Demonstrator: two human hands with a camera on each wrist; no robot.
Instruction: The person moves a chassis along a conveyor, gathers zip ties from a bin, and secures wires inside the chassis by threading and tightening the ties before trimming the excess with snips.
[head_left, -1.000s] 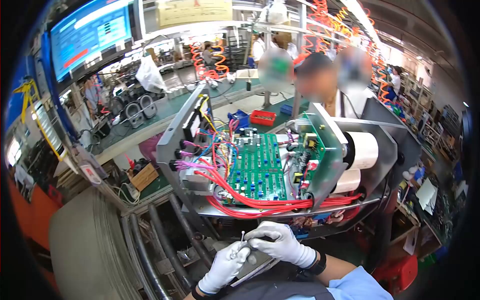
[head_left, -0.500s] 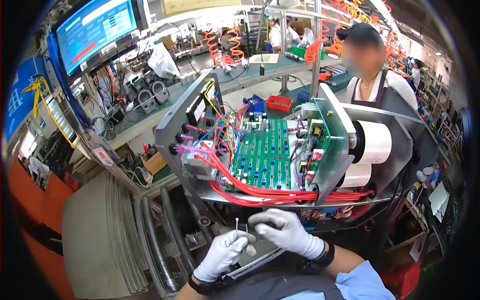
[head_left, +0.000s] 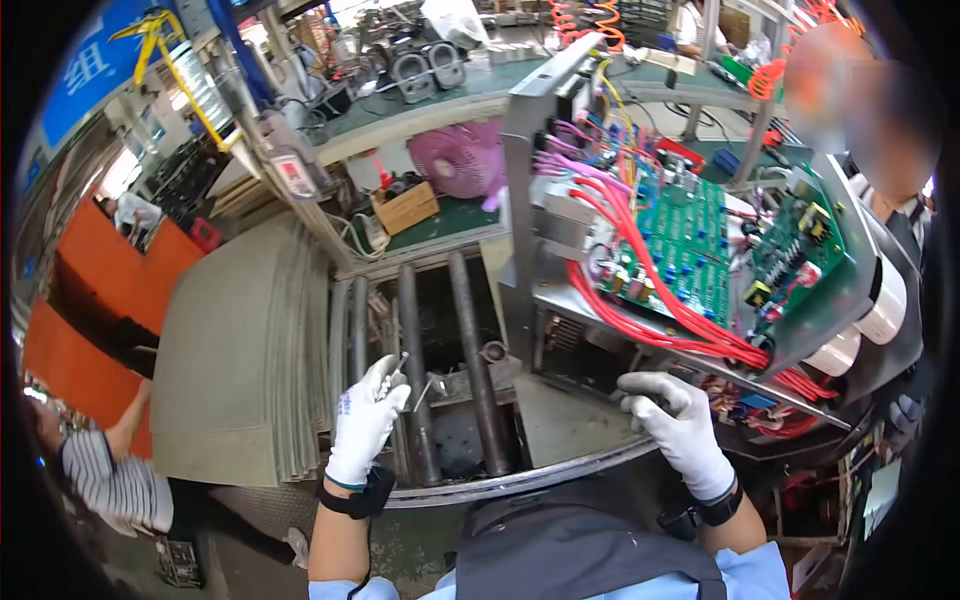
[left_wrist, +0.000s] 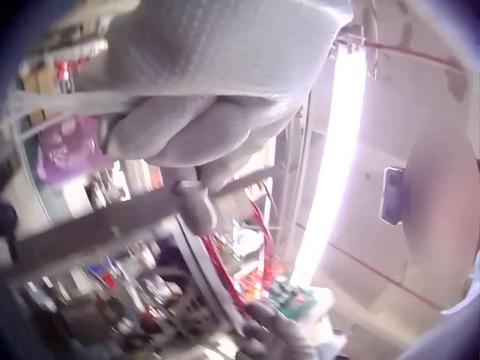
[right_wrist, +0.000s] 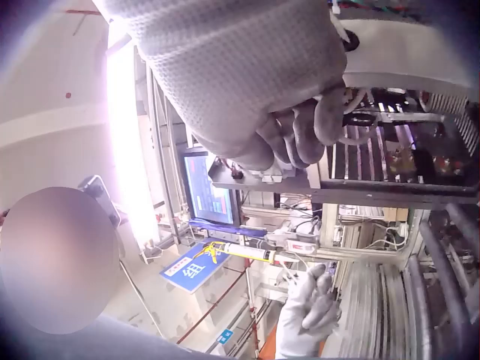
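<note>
My gloved left hand is raised over the rollers and pinches a few thin white cable ties between thumb and fingers. Their pale ends poke out above and beside the fingertips, and a pale strip runs left from the hand in the left wrist view. The gloved right hand has loosely bent fingers with nothing visible in them. It hovers in front of the open metal cabinet, just below its lower edge. Inside the cabinet lie a green circuit board and a bundle of thick red cables.
Dark metal rollers run in front of me, left of the cabinet. A stack of grey sheets stands on the left. Behind are a pink fan and a wooden block. Another person stands behind the cabinet at right.
My view has swung left, so the cabinet now sits further right. The hands, close together before, have moved apart; the left keeps the cable ties.
</note>
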